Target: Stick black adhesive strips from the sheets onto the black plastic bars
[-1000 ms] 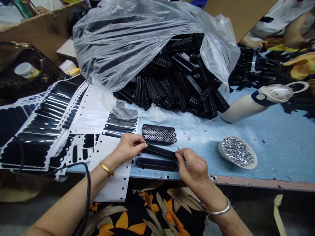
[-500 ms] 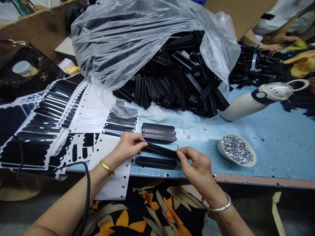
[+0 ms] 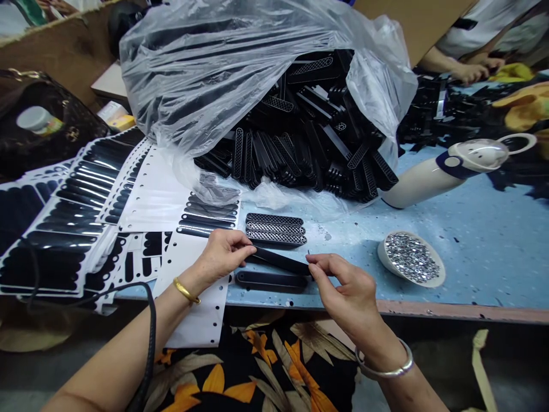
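Note:
A thin black strip (image 3: 281, 262) is stretched between my hands, sagging slightly. My left hand (image 3: 225, 253) pinches its left end, and my right hand (image 3: 345, 283) pinches the right end between thumb and forefinger. Just below the strip, a black bar-shaped piece (image 3: 271, 281) lies on the blue table near its front edge. Above it sit several black pieces with a lattice pattern (image 3: 275, 230), side by side. A white sheet with black strips (image 3: 208, 214) lies to their left, partly behind my left hand.
A plastic bag (image 3: 189, 74) overflows with black pieces (image 3: 295, 149) at the back. Stacked sticker sheets (image 3: 72, 217) cover the left. On the right are a bowl of small shiny parts (image 3: 412, 258) and a tilted bottle (image 3: 429, 180). Another person's hands (image 3: 476, 70) show at top right.
The strip now bows downward a little where it was straighter. My right hand has shifted slightly right, with its end of the strip still pinched. My left hand has hardly moved.

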`<action>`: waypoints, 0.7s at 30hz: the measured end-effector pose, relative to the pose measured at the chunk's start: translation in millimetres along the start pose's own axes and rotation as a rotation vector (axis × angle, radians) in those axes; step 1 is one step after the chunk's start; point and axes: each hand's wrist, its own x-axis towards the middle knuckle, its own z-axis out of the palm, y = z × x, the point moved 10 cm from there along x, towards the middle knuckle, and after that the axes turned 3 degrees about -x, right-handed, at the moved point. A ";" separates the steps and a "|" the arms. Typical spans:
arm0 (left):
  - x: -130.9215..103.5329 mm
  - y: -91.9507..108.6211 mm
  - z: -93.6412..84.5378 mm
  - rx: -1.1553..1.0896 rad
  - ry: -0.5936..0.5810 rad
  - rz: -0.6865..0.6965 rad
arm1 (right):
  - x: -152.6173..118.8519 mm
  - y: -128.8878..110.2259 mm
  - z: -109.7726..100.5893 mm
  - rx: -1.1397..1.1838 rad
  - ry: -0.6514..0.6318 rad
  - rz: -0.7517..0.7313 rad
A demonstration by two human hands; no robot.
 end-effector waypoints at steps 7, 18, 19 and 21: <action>1.3 -0.8 0.7 -0.015 -0.009 -0.015 | -1.6 12.8 12.5 -0.026 -0.055 0.011; 0.9 -0.8 1.3 -0.024 -0.012 -0.044 | -1.6 18.7 16.2 -0.065 -0.080 0.017; 1.0 -1.5 1.4 -0.023 -0.012 -0.048 | -1.7 19.3 16.0 -0.066 -0.076 0.021; 1.0 -2.8 1.3 -0.020 -0.010 -0.056 | -2.1 20.6 16.1 -0.067 -0.072 0.032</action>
